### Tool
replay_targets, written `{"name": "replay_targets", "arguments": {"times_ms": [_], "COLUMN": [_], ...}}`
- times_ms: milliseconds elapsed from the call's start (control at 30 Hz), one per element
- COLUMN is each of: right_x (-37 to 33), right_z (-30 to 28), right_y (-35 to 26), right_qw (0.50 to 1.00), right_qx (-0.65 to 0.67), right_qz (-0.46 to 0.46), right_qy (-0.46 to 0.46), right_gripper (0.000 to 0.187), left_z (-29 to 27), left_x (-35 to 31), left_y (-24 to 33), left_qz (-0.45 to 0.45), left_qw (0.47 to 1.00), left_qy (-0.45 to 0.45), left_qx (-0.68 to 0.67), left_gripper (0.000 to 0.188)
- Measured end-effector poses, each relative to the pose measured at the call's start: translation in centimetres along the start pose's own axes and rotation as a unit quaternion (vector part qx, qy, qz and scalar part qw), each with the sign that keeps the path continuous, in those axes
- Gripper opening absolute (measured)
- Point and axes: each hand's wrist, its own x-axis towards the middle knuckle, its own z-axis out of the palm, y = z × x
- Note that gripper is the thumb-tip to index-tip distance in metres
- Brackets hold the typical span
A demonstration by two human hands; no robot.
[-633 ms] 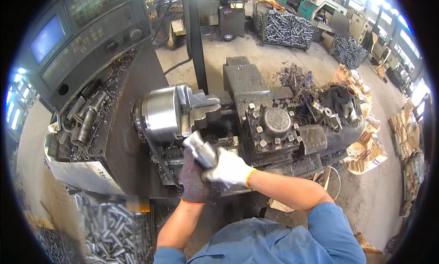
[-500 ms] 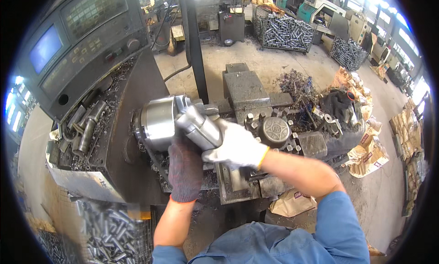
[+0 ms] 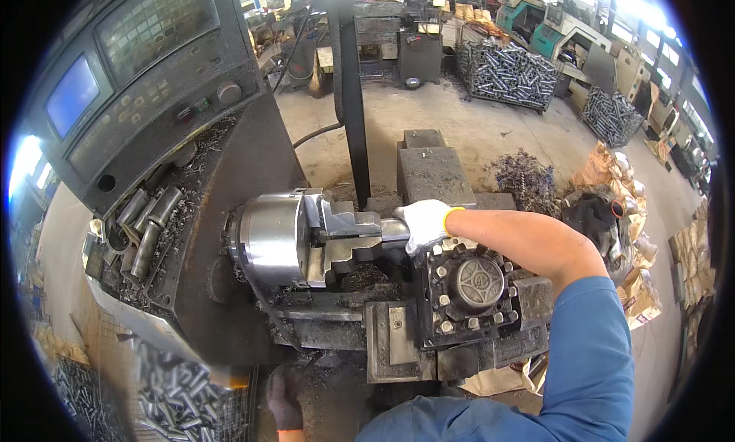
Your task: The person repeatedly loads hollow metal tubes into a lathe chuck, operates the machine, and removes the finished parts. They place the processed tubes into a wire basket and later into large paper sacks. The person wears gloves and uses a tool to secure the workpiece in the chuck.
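My right hand (image 3: 426,224), in a white glove, is closed round the outer end of a metal tube (image 3: 394,232). The tube's other end sits between the stepped jaws (image 3: 348,229) of the lathe chuck (image 3: 272,239), so its inner part is hidden. In a dark glove, my left hand (image 3: 283,400) is low near the bottom edge, below the lathe bed and away from the chuck. Motion smears its fingers, and I cannot see anything held in it. Just in front of my right hand is the tool post (image 3: 476,283) with its round cap and several bolts.
A control panel (image 3: 149,78) with a lit screen stands on the left. Short tubes lie on the chip-covered ledge (image 3: 164,212). A wire bin of metal pieces (image 3: 180,396) is at lower left. Curled metal shavings (image 3: 524,180) and brown paper bags (image 3: 639,277) lie to the right.
The tube, earlier tilted between both hands in front of the chuck, now lies level between the jaws with my right hand on it. My left hand has dropped away toward the bottom edge.
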Motion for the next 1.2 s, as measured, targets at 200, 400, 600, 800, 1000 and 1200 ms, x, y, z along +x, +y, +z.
{"name": "replay_targets", "arguments": {"times_ms": [200,400,600,800,1000,1200], "right_x": [1.6,3.1,2.2,-10.2,-27.3,-36.5], "right_z": [-0.5,0.7,0.2,-2.7,6.7,19.6], "right_y": [1.2,0.4,-0.3,-1.0,-0.6,0.3], "right_qw": [0.993,0.983,0.993,0.958,0.823,0.672], "right_qx": [0.053,0.163,0.094,0.182,0.285,0.464], "right_qz": [-0.010,-0.082,-0.045,0.000,0.155,0.210], "right_qy": [-0.102,0.020,0.051,0.221,0.467,0.537], "right_gripper": [0.071,0.057,0.089,0.071,0.045,0.041], "left_z": [-10.0,-13.2,-13.5,-9.8,4.9,25.8], "left_x": [3.3,3.8,3.5,1.8,-0.7,11.8], "left_y": [1.0,2.8,4.7,6.4,19.7,32.7], "left_qz": [0.047,0.026,0.064,0.189,0.588,0.533], "left_qw": [0.979,0.975,0.973,0.868,0.641,0.491], "left_qy": [0.140,0.201,0.216,0.274,0.144,0.078], "left_qx": [-0.143,-0.093,0.056,0.368,0.472,0.685], "left_gripper": [0.044,0.043,0.027,0.047,0.054,0.081]}}
